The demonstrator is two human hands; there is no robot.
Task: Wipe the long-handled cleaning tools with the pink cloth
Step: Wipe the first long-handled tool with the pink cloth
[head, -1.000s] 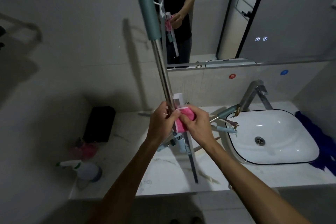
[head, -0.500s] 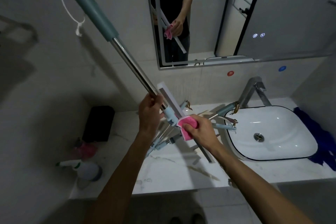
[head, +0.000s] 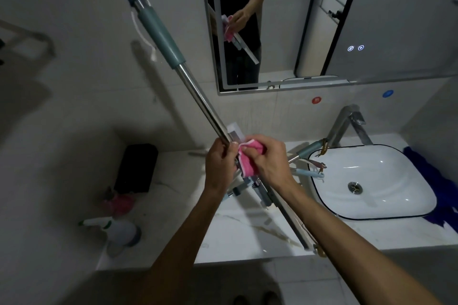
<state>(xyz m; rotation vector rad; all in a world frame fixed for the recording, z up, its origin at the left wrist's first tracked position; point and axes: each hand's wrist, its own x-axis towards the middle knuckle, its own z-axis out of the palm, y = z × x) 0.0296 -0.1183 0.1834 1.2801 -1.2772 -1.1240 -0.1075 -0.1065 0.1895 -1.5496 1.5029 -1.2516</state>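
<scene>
A long-handled tool (head: 198, 99) with a steel pole and teal grip slants from upper left down to the counter. My left hand (head: 219, 163) grips the pole near its lower end. Just to its right, my right hand (head: 269, 158) holds the pink cloth (head: 247, 161) wrapped against the tool's head joint. The tool's flat blade (head: 292, 225) runs down to the right under my right forearm. More long-handled tools (head: 307, 173) lie on the counter behind my hands, their teal handles reaching the basin's rim.
A white basin (head: 371, 215) with a tap (head: 347, 124) sits at the right of the marble counter (head: 247, 238). A spray bottle (head: 116, 230), a pink item and a black box (head: 136, 168) stand at the left. A blue cloth (head: 431, 181) lies far right. The mirror (head: 322, 20) hangs above.
The pole has swung less steeply to the left, its top end now in view. My right hand with the cloth has moved up to the head joint beside my left hand.
</scene>
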